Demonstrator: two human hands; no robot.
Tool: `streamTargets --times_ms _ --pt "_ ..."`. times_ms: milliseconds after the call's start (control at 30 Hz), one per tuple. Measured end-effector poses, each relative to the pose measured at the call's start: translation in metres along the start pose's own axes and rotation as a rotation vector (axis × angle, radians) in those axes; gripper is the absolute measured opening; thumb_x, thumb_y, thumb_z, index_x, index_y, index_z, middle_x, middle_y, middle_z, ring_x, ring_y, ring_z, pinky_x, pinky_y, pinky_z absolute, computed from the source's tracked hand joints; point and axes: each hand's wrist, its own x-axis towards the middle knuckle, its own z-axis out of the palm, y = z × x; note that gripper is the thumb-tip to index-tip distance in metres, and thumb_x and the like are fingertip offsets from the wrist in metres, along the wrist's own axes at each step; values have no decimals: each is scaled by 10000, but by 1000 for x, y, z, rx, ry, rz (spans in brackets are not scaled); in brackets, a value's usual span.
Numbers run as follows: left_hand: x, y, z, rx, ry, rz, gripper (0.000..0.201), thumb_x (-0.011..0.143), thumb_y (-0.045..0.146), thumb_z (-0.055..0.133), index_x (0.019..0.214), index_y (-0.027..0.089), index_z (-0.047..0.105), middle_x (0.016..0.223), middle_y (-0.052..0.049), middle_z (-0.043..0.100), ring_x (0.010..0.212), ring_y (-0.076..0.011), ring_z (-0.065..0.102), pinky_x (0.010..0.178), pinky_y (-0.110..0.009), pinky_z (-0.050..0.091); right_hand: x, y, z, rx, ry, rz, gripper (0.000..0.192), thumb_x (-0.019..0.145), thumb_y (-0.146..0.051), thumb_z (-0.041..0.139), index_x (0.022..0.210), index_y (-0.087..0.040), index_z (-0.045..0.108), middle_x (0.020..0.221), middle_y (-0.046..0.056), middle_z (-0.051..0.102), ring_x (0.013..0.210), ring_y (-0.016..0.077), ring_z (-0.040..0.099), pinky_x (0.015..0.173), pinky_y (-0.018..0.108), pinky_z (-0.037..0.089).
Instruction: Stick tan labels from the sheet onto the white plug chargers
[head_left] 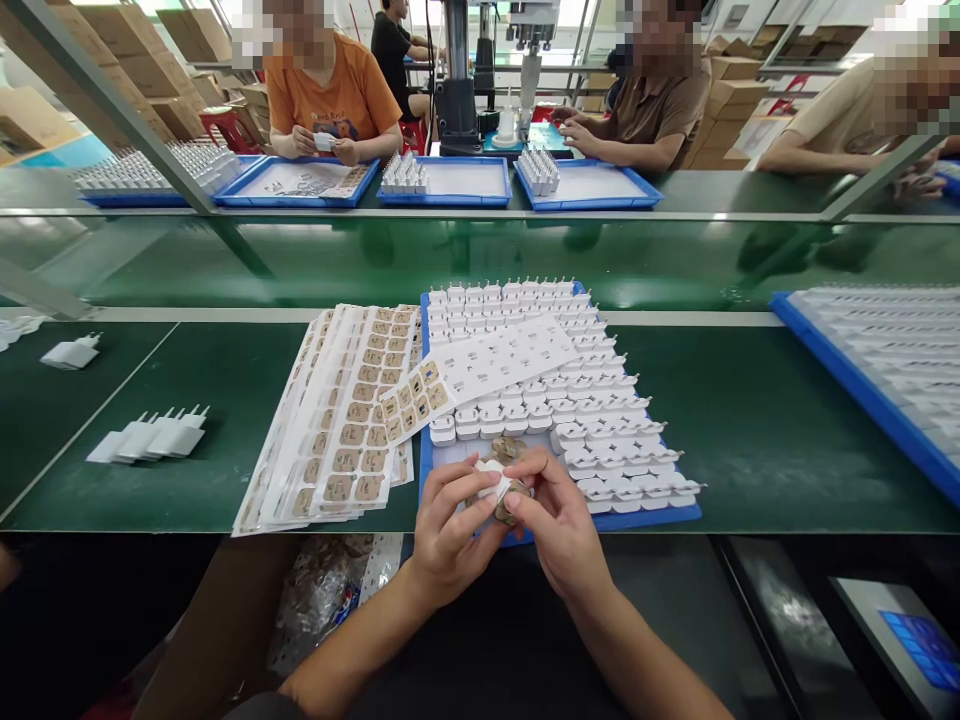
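Between my fingertips is a small white plug adapter (496, 480), partly covered by the fingers. My left hand (454, 520) is closed around its left side. My right hand (561, 520) pinches it from the right, thumb and index finger touching its face. Crumpled tan label pieces (508, 449) lie just beyond and around the fingertips. Under the hands is a blue tray (652, 516) filled with rows of white plug adapters (630, 460), pins pointing away to the right. A partly used label sheet (495, 362) with tan stickers at its left end lies across these rows.
A fanned stack of label sheets (330, 420) lies left of the tray. Several adapters (154, 437) sit on the green bench further left. Another full blue tray (885, 380) is at right. Across the green belt (360, 262), people work behind blue trays (450, 185) near a press (457, 90).
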Motion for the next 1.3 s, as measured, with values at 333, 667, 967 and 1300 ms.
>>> streamTargets --times_ms 333,667,967,1300 --pt "-6 -9 -4 -25 -25 67 404 816 54 751 1147 222 592 1105 -65 708 1043 -218 642 917 -501 633 3 -1 1 124 28 94 27 816 -255 720 809 -231 727 770 -24 510 593 95 475 447 180 419" --pt "-8 -11 -1 -181 -16 -121 394 843 156 770 1157 241 548 1090 -74 687 1046 -222 644 899 -482 632 1 -3 -6 161 -59 182 204 772 -246 727 974 -246 757 782 -30 475 610 111 538 483 226 496" --pt "-2 -5 1 -53 -21 -14 419 832 45 724 1164 249 570 1102 -58 686 1038 -205 639 928 -489 633 2 -1 3 41 -8 98 184 807 -307 781 899 -247 634 771 -53 437 569 71 415 469 175 371" --pt "-3 -10 -5 -59 -36 64 416 830 72 744 1180 229 582 1101 -69 704 1050 -214 650 926 -481 634 6 -7 2 201 3 175 87 783 -298 749 780 -220 712 746 -34 490 563 85 475 420 169 410"
